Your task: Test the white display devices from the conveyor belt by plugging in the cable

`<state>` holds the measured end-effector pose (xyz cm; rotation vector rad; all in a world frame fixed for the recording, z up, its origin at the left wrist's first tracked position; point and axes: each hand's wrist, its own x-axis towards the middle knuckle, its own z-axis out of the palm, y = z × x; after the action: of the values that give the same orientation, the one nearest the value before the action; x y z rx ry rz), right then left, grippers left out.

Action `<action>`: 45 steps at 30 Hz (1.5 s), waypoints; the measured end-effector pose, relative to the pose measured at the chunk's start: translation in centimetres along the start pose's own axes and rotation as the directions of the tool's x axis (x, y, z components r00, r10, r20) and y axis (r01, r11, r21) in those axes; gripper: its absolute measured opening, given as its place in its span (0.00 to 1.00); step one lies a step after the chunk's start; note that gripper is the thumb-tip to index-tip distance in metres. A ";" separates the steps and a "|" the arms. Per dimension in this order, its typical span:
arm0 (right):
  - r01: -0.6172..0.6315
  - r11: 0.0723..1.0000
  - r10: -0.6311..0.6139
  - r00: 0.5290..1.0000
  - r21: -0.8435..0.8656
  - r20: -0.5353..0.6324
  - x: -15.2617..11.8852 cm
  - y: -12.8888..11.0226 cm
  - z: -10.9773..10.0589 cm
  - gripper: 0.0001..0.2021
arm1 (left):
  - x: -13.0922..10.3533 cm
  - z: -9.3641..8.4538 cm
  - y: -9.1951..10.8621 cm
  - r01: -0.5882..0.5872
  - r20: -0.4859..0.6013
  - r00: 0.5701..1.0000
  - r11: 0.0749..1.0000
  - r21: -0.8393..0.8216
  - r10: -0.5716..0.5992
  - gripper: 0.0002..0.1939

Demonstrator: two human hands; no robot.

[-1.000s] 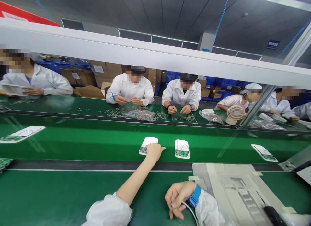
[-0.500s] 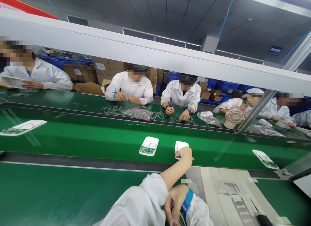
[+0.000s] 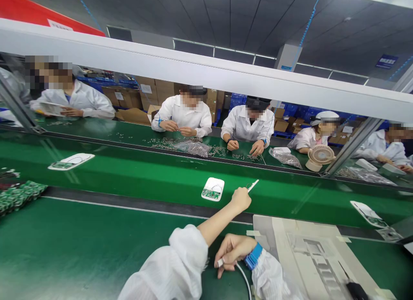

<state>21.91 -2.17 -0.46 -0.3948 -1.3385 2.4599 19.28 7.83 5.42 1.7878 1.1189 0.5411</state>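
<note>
White cover (image 3: pixel 71 161) with a green board in it lies flat on the shiny green belt (image 3: pixel 142 175), way over on the left. Next is the green table (image 3: pixel 97 248), on the near side. A middle cover (image 3: pixel 213 189) lies flat on the belt, with a green board and a thin dark wire. Below it, the right hand (image 3: pixel 234 252) is over the table, and its fingers pinch a small white plug on a white cable (image 3: pixel 244 275). The left hand (image 3: pixel 241 199) is over the belt, gripping a held cover (image 3: pixel 253 186) that is tipped so its thin edge shows. Most of those fingers are hidden. A blue band (image 3: pixel 253 256) goes around the right wrist. Then comes a pale taped sheet (image 3: pixel 290 248), with a black-handled tool (image 3: pixel 355 290) on it. One last cover (image 3: pixel 368 214) is on the far right.
</note>
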 end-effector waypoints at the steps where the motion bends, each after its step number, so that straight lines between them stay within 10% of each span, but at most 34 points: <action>1: 0.039 0.999 -0.039 0.999 0.004 -0.036 0.2 0.2 0.1 0.17 | -0.9 -0.9 -0.8 -0.006 0.011 1.000 0.995 -0.095 0.007 0.15; 6: 0.250 0.968 -0.245 0.916 -0.025 -0.318 1.0 1.0 0.8 0.11 | -7.4 -5.6 -6.7 0.001 0.126 0.989 0.855 -0.518 0.075 0.21; 11: 0.285 0.934 -0.357 0.711 -0.216 -0.605 1.6 1.1 1.9 0.11 | -13.5 -9.0 -12.4 0.150 0.181 0.982 0.375 -0.915 0.047 0.23; 15: 0.208 0.930 -0.366 0.591 -0.303 -0.719 2.0 1.2 2.2 0.13 | -15.4 -9.7 -13.2 0.189 0.208 0.978 0.370 -0.909 0.011 0.23; 45: -0.001 0.926 -0.306 0.584 -0.377 -0.752 1.5 1.4 1.9 0.16 | -15.2 -9.3 -11.9 0.233 0.255 0.967 0.404 -0.884 0.001 0.22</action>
<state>19.63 -3.74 -0.78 -1.2439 -1.2605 1.5073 -0.50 0.97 0.92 0.7297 0.5483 0.6722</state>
